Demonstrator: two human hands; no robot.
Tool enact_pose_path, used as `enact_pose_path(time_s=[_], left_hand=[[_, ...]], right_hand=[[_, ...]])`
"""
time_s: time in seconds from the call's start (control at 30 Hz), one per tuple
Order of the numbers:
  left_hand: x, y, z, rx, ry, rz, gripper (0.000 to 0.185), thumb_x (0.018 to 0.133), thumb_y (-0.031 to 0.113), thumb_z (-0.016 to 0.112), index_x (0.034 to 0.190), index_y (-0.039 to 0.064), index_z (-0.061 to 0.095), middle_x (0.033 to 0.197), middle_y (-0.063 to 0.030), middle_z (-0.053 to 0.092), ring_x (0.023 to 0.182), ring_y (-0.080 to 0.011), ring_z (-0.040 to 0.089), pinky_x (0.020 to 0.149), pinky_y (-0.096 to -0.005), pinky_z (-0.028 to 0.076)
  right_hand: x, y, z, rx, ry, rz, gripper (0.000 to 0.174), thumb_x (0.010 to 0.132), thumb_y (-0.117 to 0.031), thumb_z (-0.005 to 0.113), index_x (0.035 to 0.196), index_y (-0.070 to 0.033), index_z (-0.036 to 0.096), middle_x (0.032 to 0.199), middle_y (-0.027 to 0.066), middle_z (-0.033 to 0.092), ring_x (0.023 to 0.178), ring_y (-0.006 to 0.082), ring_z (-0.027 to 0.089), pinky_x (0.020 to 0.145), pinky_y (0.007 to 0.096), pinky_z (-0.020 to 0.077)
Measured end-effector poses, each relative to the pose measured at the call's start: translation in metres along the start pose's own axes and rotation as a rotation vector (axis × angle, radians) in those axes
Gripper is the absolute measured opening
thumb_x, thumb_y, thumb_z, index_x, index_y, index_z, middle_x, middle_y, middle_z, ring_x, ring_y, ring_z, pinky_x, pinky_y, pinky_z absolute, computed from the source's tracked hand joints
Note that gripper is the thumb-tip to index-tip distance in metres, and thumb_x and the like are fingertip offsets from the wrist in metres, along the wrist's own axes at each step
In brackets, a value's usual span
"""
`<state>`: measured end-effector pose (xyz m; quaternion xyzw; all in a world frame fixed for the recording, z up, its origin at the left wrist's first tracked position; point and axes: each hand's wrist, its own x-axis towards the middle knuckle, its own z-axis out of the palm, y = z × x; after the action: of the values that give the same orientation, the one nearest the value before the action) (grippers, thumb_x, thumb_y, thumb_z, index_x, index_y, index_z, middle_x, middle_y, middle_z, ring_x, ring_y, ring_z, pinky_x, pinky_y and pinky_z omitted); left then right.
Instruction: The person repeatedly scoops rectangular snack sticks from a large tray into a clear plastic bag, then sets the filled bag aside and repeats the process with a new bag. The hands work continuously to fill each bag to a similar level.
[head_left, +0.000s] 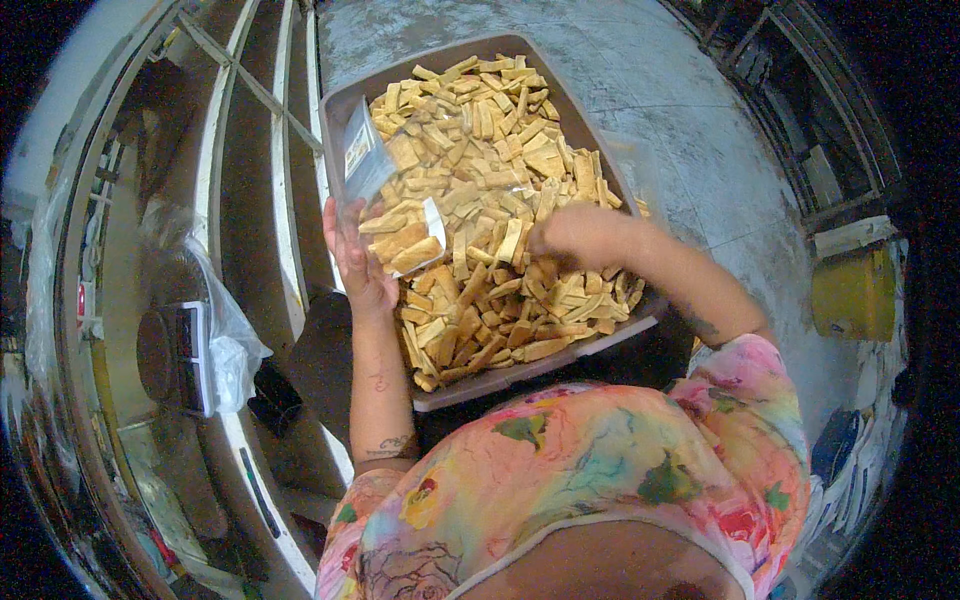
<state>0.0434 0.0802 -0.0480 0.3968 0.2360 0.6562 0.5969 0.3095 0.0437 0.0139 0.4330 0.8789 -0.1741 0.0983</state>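
A large plastic tub (540, 349) stands before me, heaped with golden baked snack sticks (480, 165). At its left wall, my left hand (360, 259) holds a clear plastic pouch (369, 176) from the side and below. Several baked sticks (409, 244) show through the film of the pouch, which bears a printed label. My right hand (576, 236) reaches down onto the heap in the right half of the tub. Motion blurs it, and its fingertips are hidden, so its grip cannot be made out.
Left of the tub runs a rack with pale slats (285, 172). A small scale-like device (193, 360) and crumpled clear plastic film (229, 364) lie there. Bare concrete floor (720, 172) spreads behind and right. A yellow container (853, 296) and a metal frame (825, 150) stand at far right.
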Motion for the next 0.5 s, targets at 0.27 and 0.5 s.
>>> enact_pose_path(time_s=[0.27, 0.5], left_hand=[[0.000, -0.003, -0.002, 0.027, 0.004, 0.011, 0.105, 0.063, 0.052, 0.073, 0.136, 0.009, 0.012, 0.122, -0.0087, 0.042, 0.112, -0.0260, 0.043, 0.095, -0.0397, 0.039], [0.001, -0.002, -0.003, 0.029, -0.025, 0.016, 0.104, 0.064, 0.050, 0.073, 0.136, 0.009, 0.011, 0.122, -0.0088, 0.042, 0.110, -0.0247, 0.045, 0.094, -0.0401, 0.041]], right_hand=[[-0.004, 0.032, 0.035, 0.066, 0.220, -0.477, 0.020, 0.065, -0.009, 0.060, 0.084, -0.005, 0.061, 0.084, 0.0060, 0.054, 0.087, 0.0261, 0.049, 0.078, 0.0366, 0.0413], [0.021, 0.033, 0.021, -0.038, 0.475, -0.238, 0.018, 0.071, -0.014, 0.061, 0.086, -0.006, 0.056, 0.083, 0.0096, 0.057, 0.082, 0.0322, 0.053, 0.071, 0.0402, 0.0447]])
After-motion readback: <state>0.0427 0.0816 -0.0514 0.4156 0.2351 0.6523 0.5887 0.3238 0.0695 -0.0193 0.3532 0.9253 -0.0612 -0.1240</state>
